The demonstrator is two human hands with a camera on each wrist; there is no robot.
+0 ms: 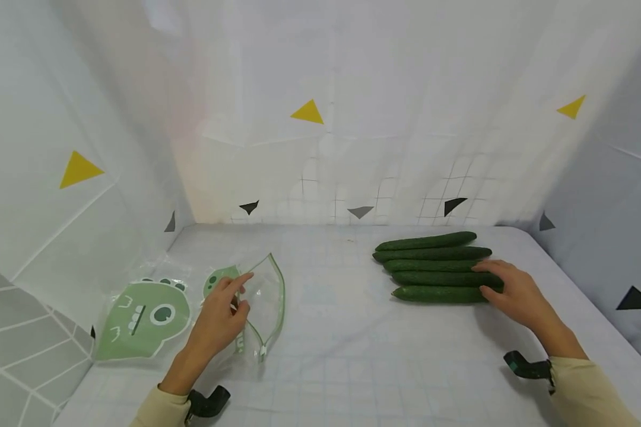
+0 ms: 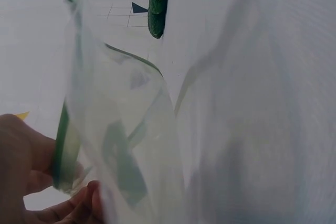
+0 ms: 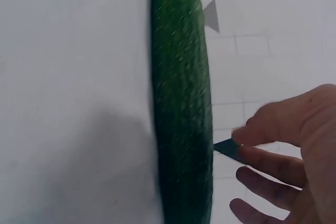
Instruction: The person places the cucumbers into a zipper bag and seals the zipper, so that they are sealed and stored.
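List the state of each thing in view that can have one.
Zip bag: mouth open.
Zip slider: at the mouth's near end.
Green one-eyed print: facing up; whether on the same bag, unclear.
Five cucumbers: lying side by side.
Left hand: gripping the bag's rim.
Right hand: over the cucumbers' right ends; contact unclear.
White table cover: spread out.

R hand (image 1: 518,293) partly hides lower cukes (image 1: 438,295), L hand (image 1: 219,314) part of bag (image 1: 281,302); both sleeves (image 1: 587,385) cut off at btm edge.
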